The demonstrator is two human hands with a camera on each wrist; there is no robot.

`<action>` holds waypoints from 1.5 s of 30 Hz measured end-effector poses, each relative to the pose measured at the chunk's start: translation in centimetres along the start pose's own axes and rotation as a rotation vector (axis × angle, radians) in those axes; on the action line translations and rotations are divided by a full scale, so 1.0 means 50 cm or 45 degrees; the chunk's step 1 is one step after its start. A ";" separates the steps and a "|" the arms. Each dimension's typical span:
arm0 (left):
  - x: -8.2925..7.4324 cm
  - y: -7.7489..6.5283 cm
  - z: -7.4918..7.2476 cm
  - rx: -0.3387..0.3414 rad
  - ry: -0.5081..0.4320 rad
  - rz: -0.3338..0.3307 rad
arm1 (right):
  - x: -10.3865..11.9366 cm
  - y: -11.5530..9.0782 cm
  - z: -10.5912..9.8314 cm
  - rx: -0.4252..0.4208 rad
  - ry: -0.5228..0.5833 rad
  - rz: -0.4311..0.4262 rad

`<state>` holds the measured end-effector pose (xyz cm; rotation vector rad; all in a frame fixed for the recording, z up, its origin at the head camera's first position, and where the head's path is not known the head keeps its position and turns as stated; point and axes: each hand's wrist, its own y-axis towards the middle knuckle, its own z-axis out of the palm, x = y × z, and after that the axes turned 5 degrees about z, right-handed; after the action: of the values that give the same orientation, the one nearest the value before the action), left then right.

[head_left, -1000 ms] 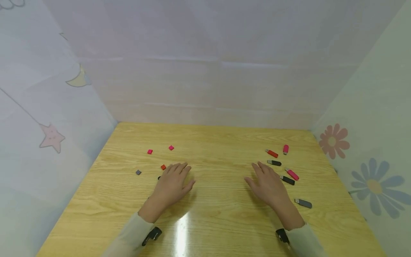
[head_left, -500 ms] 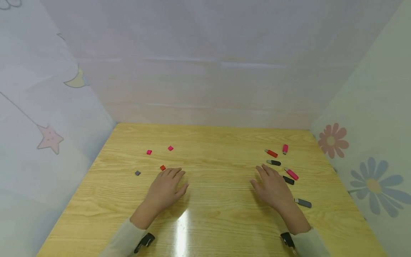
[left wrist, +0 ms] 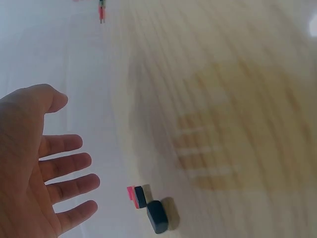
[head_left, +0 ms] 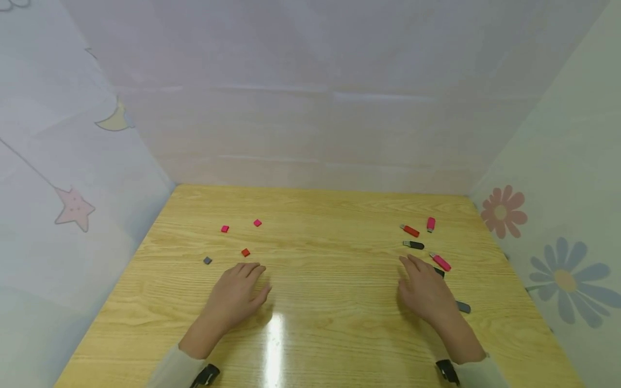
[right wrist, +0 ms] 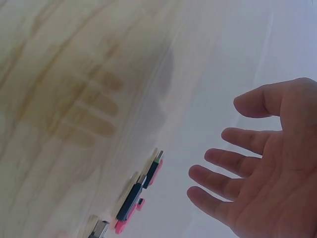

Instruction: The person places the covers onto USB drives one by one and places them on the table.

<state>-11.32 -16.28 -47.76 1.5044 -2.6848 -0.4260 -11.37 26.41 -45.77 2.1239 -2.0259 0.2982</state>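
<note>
My left hand (head_left: pixel 235 295) hovers over the table with fingers extended and holds nothing. Just beyond its fingertips lie a red cap (head_left: pixel 246 253) and a grey cap (head_left: pixel 207 261); two pink caps, one at the left (head_left: pixel 225 229), sit farther back. The left wrist view shows a dark cap (left wrist: pixel 157 216) below the fingers. Nothing is held by my right hand (head_left: pixel 428 293), which hovers with loosely extended fingers beside several uncapped USB sticks. It partly hides a black USB stick (head_left: pixel 439 272) and a grey USB stick (head_left: pixel 464 307). A pink USB stick (head_left: pixel 441 262) lies just beyond.
Farther back on the right are a red USB stick (head_left: pixel 411 231), another black USB stick (head_left: pixel 414 245) and another pink USB stick (head_left: pixel 430 223). The wooden table (head_left: pixel 330 242) meets pale cloth walls (head_left: pixel 310 134) at the back and both sides.
Both hands have drawn back toward the person and spread apart, the left going left and the right going right. The red cap now shows fully. The caps and USB sticks stay in place.
</note>
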 end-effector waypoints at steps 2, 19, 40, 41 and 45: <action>0.003 -0.007 -0.001 -0.002 -0.001 -0.005 | -0.005 -0.001 0.000 0.001 -0.002 0.009; 0.027 -0.060 -0.002 -0.048 -0.014 -0.018 | -0.046 -0.036 -0.008 -0.030 0.041 -0.021; 0.048 -0.108 -0.021 -0.038 -0.024 -0.014 | -0.101 -0.070 -0.031 0.078 0.059 0.107; 0.050 -0.109 -0.021 -0.032 -0.022 -0.011 | -0.103 -0.071 -0.032 0.081 0.060 0.108; 0.056 -0.115 -0.025 0.000 -0.018 -0.009 | -0.112 -0.077 -0.032 0.072 0.063 0.100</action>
<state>-7.84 -21.76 -48.31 1.5175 -2.6908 -0.4379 -7.80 32.40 -45.76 2.0508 -2.1004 0.4208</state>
